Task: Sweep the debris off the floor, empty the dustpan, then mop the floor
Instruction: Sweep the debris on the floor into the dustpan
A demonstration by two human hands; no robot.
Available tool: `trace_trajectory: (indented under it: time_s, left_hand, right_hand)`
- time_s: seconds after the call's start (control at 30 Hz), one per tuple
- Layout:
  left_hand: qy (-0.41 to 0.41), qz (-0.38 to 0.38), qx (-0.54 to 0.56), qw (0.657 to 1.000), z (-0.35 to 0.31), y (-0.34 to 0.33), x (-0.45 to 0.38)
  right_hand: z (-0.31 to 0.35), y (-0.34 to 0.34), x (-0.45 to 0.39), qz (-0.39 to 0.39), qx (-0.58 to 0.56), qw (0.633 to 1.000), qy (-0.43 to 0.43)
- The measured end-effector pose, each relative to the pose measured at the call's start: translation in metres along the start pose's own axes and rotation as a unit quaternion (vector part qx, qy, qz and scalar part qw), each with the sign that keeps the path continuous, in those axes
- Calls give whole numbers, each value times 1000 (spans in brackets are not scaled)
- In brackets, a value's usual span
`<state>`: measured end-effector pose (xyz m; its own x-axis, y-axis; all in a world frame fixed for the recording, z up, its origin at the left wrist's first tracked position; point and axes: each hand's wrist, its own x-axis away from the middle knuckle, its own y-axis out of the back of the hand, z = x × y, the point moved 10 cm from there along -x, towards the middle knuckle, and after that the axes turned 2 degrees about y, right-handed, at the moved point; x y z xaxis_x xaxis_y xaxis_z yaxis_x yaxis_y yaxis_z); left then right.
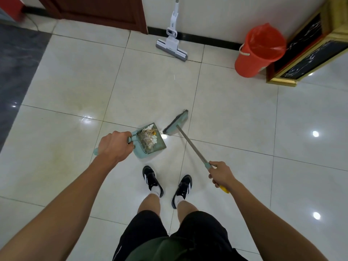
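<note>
Held low over the glossy white tiled floor (235, 113): a pale green plastic dustpan (150, 143), gripped at its handle by the left hand (114, 145). Fingers wrapped tight round that handle, knuckles up, thumb hidden. Carried inside the pan, a heap of crumpled wrappers and paper scraps (148, 138), piled toward the comb-toothed back edge, probably kept tilted so as not to spill. Whether touching the tiles or just lifted, impossible to tell.

Just beside the pan's open lip, the pale green broom head with dark bristles (176, 122), angled toward the pan as if for a last push. Gripped near the top of its thin metal pole (192, 146) by the right hand (221, 175), fingers curled closed round the green-and-yellow grip.

Seemingly finished with sweeping: no loose debris seen on the nearby tiles. Well apart, against the far wall, an orange plastic bucket lined with a red bag (258, 51), likely the place for emptying, and a white flat-headed sponge mop (172, 44) left leaning, untouched, for later.
</note>
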<state>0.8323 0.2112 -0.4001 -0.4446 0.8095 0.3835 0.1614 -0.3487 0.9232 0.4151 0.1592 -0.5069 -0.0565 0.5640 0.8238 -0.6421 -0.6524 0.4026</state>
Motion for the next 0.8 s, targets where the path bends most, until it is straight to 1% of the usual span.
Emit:
trace_trajectory:
  time_s: [0.07, 0.1, 0.2, 0.27, 0.4, 0.53, 0.7, 0.8]
  left_hand:
    - [-1, 2, -4, 1000, -7, 0, 2]
    - [-2, 2, -6, 1000, -10, -1, 3]
    - [-5, 4, -3, 1000, -16, -2, 4]
    - [-11, 8, 2, 1000, -19, -3, 2]
    - [-12, 9, 11, 1000, -21, 0, -5]
    - [-9, 20, 22, 1000, -22, -1, -13]
    - [-6, 21, 29, 999, -18, -6, -23]
    - [-8, 22, 34, 999, -14, -10, -27]
  right_hand:
    - [-5, 17, 3, -9, 3, 1000, 22]
    - [-8, 25, 5, -17, 23, 999, 33]
    - [-17, 39, 8, -33, 140, 988, 62]
    - [-22, 40, 9, -36, 195, 979, 51]
    - [-11, 41, 3, -53, 214, 974, 41]
    - [-1, 43, -2, -76, 264, 961, 36]
    - [9, 34, -14, -76, 281, 956, 27]
    - [16, 19, -19, -61, 282, 957, 25]
